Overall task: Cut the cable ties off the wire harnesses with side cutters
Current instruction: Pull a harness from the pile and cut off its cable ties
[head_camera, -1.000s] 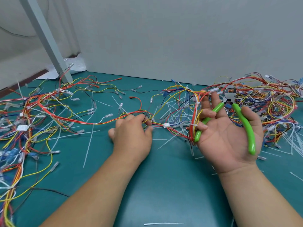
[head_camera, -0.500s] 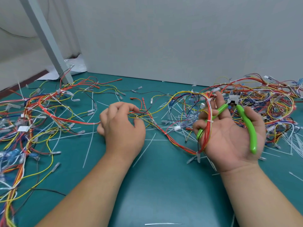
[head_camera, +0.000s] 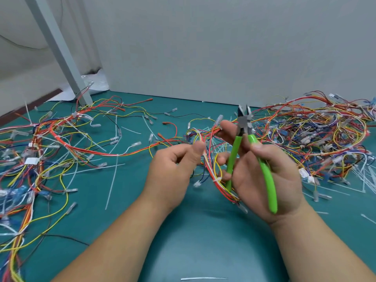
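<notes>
while the left hand [head_camera: 171, 174] pinched the harness [head_camera: 210, 167] above the table [head_camera: 193, 231], apparently seeking a tie, the right hand [head_camera: 249, 178] gripped the cutters [head_camera: 264, 174], jaws slightly parted, upright, clear of wires.

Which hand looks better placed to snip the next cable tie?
Right. The right hand grips the green side cutters, with the jaws pointing up and slightly apart. The left hand pinches the wire harness just beside them, so it probably steadies the bundle.
</notes>
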Demonstrator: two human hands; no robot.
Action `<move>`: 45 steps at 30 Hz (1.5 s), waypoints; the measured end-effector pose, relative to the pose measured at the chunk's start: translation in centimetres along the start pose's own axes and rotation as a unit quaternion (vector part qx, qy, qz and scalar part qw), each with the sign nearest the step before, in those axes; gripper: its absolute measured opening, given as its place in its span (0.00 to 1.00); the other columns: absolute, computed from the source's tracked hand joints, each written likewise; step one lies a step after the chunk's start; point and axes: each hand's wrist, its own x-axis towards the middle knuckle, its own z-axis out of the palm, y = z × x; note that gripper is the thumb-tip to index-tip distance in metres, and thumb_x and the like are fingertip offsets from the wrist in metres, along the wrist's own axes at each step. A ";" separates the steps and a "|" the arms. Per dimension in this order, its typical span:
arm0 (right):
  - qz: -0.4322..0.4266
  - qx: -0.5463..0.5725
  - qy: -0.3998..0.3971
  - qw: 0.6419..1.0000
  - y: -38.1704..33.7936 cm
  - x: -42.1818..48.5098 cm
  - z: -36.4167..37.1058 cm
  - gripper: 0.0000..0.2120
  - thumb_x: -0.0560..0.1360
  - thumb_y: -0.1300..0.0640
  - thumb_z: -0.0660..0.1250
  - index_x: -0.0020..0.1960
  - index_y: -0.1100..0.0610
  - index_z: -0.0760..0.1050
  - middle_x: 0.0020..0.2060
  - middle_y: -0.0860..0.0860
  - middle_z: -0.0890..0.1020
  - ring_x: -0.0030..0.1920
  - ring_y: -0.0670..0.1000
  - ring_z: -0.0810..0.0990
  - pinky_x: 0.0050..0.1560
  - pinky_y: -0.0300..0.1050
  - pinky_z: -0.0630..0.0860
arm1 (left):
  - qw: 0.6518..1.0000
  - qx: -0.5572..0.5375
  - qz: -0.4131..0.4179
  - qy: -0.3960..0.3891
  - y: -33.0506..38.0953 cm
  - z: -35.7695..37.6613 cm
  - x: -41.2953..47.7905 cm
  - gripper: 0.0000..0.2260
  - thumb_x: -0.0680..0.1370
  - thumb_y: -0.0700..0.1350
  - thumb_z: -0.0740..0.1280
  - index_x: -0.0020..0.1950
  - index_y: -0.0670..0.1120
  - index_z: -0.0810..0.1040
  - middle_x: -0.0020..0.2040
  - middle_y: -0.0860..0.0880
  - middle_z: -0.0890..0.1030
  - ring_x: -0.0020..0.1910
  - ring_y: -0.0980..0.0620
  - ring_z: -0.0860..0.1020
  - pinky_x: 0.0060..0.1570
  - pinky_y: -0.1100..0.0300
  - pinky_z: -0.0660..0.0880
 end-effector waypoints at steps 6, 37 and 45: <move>-0.005 -0.072 0.041 0.997 0.6 0.0 0.5 0.30 0.68 0.58 0.64 0.70 0.61 0.75 0.64 0.53 0.81 0.43 0.52 0.76 0.38 0.50 0.61 | 0.996 0.064 -0.056 -0.031 2.0 -0.9 1.1 0.11 0.78 0.47 0.72 0.41 0.40 0.83 0.33 0.45 0.77 0.34 0.55 0.70 0.34 0.64 0.66; 0.179 0.222 -0.004 0.958 -0.6 0.1 -1.5 0.22 0.65 0.49 0.71 0.58 0.54 0.76 0.47 0.57 0.73 0.39 0.56 0.73 0.39 0.48 0.67 | 0.921 -0.386 -0.025 0.039 8.5 -1.4 9.2 0.14 0.85 0.42 0.54 0.45 0.51 0.75 0.36 0.51 0.66 0.32 0.53 0.63 0.34 0.58 0.57; 0.075 0.253 -0.011 0.964 -1.0 0.3 -2.1 0.37 0.70 0.47 0.64 0.78 0.56 0.65 0.76 0.57 0.70 0.43 0.53 0.76 0.41 0.49 0.66 | 0.892 -0.452 -0.024 0.009 9.8 -1.5 9.2 0.14 0.85 0.43 0.54 0.44 0.51 0.74 0.35 0.51 0.65 0.32 0.53 0.61 0.35 0.60 0.57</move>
